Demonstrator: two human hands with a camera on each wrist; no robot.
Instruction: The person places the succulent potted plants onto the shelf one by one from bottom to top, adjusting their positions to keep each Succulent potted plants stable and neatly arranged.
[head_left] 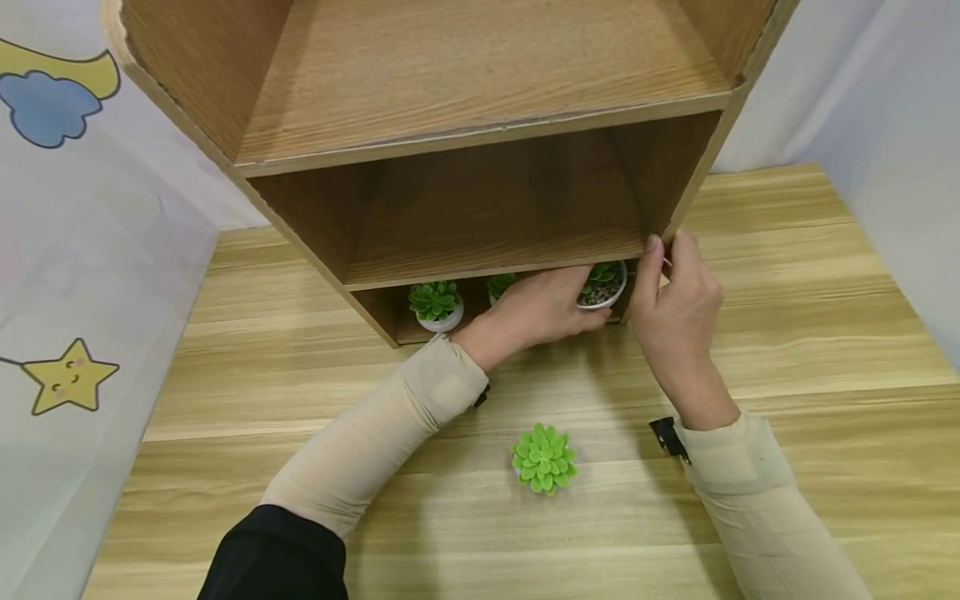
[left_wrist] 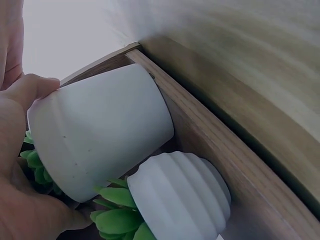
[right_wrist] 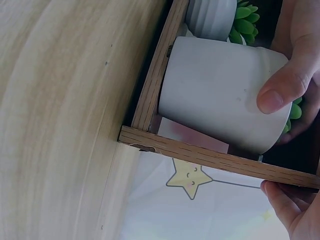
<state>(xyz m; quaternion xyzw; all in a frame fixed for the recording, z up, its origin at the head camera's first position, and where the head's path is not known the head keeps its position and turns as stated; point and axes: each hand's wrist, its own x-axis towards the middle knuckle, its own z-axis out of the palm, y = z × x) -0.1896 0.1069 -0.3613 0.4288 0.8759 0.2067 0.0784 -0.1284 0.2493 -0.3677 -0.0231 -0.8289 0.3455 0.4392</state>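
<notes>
The smooth white pot sits at the right end of the bottom compartment of the wooden shelf unit, with the ribbed pot beside it. It looks stiff and hard, probably ceramic or dense plastic, so likely a little slippery and chippable; the pebbles inside may add modest weight, while the green leaves look flexible and a poor hold. The wall just below the rim seems the best grip, and there the left hand pinches it, thumb on the outside. The right hand pinches the unit's side panel between thumb and fingers. The pot's long axis runs roughly upright from base to mouth, mouth upward; whether the base fully touches the board, I cannot tell.
</notes>
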